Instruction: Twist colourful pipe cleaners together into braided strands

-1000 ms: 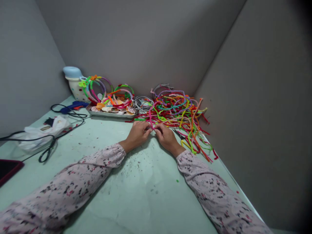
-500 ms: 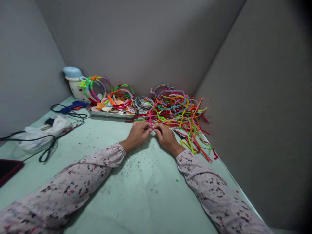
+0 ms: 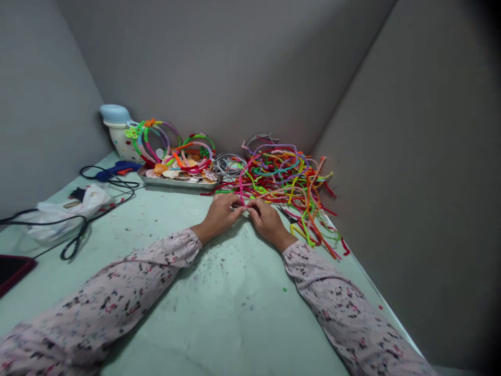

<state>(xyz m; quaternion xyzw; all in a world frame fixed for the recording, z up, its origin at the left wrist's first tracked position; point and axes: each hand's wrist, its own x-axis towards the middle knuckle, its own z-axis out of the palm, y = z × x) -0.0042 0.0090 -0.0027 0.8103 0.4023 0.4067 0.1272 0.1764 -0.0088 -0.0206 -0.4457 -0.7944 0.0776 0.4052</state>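
Observation:
My left hand (image 3: 221,213) and my right hand (image 3: 267,219) rest on the pale green table (image 3: 219,292), fingertips meeting in a pinch. Between them they hold a pink pipe cleaner (image 3: 242,197) that rises toward the tangled heap of coloured pipe cleaners (image 3: 287,180) just behind. Both hands have curled, closed fingers. Flowered long sleeves cover both arms.
A metal tray (image 3: 178,181) with wrapped hoops and shell-like pieces stands at the back. A white and blue jar (image 3: 117,133) is in the left corner, beside a blue glue gun (image 3: 115,169) with black cable. A plastic bag (image 3: 64,211) lies left. Black pliers (image 3: 287,215) lie right of my hand.
Both hands stay in place, fingers working slightly on the pink pipe cleaner. The view has shifted a little.

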